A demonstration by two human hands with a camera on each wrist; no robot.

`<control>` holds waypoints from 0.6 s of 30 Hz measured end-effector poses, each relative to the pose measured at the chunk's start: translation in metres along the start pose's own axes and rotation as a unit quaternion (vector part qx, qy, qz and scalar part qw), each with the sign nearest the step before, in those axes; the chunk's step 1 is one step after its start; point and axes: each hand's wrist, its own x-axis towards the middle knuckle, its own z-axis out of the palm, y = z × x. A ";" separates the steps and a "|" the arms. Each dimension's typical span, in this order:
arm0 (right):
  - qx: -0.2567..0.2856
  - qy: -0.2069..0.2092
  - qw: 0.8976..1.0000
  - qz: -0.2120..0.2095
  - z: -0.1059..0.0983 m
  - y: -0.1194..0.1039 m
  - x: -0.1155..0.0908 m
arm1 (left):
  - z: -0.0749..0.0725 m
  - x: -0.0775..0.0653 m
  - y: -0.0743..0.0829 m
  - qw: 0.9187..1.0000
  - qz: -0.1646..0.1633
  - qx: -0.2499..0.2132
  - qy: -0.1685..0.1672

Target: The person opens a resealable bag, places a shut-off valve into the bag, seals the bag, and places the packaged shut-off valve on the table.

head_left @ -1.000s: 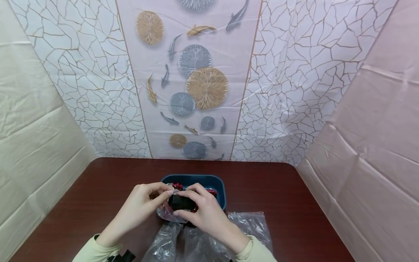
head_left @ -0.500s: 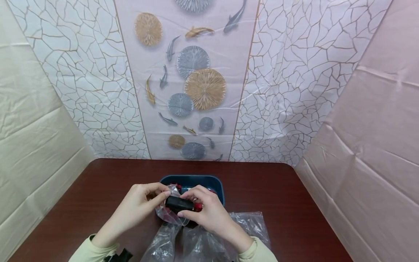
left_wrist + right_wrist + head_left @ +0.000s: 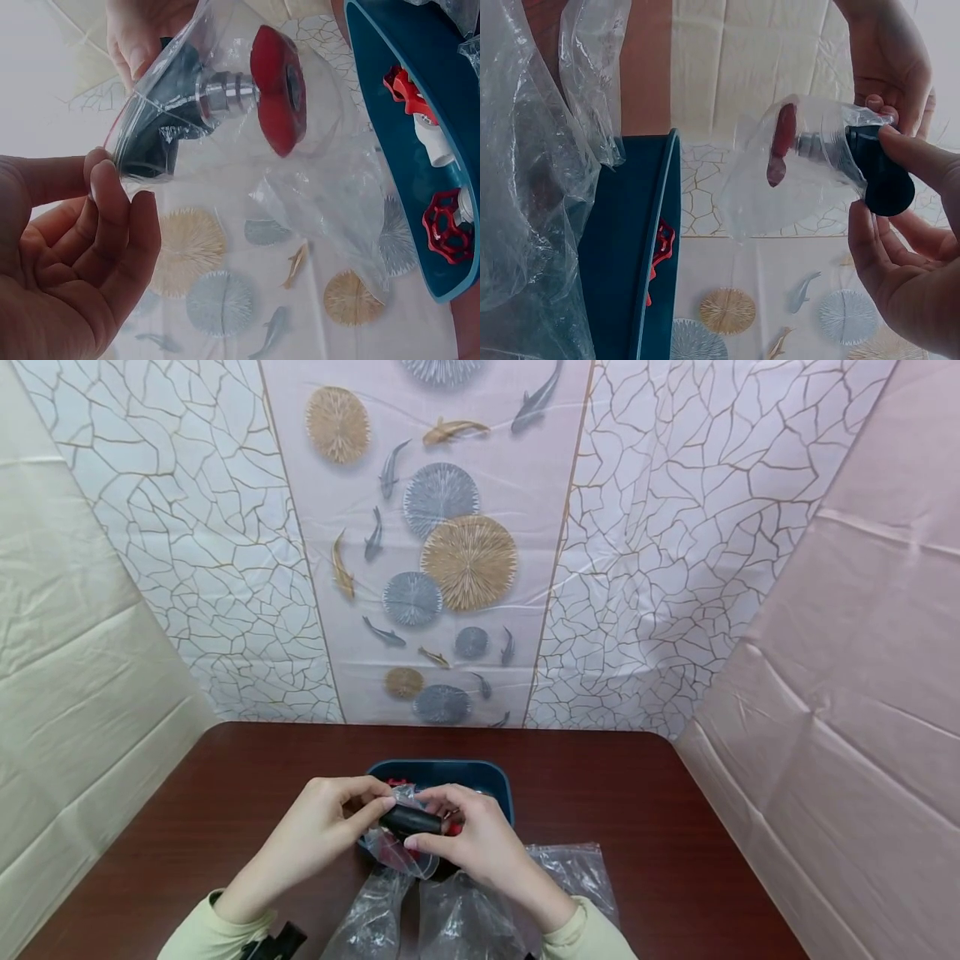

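Note:
A black valve (image 3: pixel 411 820) with a metal stem and a red handle is held over the front of the blue tray (image 3: pixel 442 766). In the left wrist view, the red handle (image 3: pixel 279 90) lies inside a clear plastic bag (image 3: pixel 319 187). My left hand (image 3: pixel 333 818) pinches the bag's edge at the valve's left end. From the other side, my right hand (image 3: pixel 483 843) grips the black body between thumb and fingers. The body's black end (image 3: pixel 889 191) lies at the bag's mouth in the right wrist view.
In the tray lie other valve pieces, among them a dark red handwheel (image 3: pixel 448 226) and a red-handled white piece (image 3: pixel 431 142). Several clear plastic bags (image 3: pixel 468 918) spread over the dark red-brown table (image 3: pixel 600 793) near me. Patterned cloth (image 3: pixel 675 568) hangs behind.
The black valve has turned so that its long side slants across between my hands. The bag now hangs more spread out below it. Both hands keep nearly the same place.

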 end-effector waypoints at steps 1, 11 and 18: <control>0.000 0.002 1.000 -0.001 0.000 0.000 0.000 | 0.000 0.001 0.000 1.000 0.005 0.005 0.001; 0.013 0.019 1.000 0.009 0.002 0.002 0.002 | 0.002 0.003 0.000 0.999 0.021 0.025 0.001; 0.017 0.027 0.999 0.007 0.003 0.001 0.004 | 0.003 0.005 0.001 0.999 0.027 0.030 0.013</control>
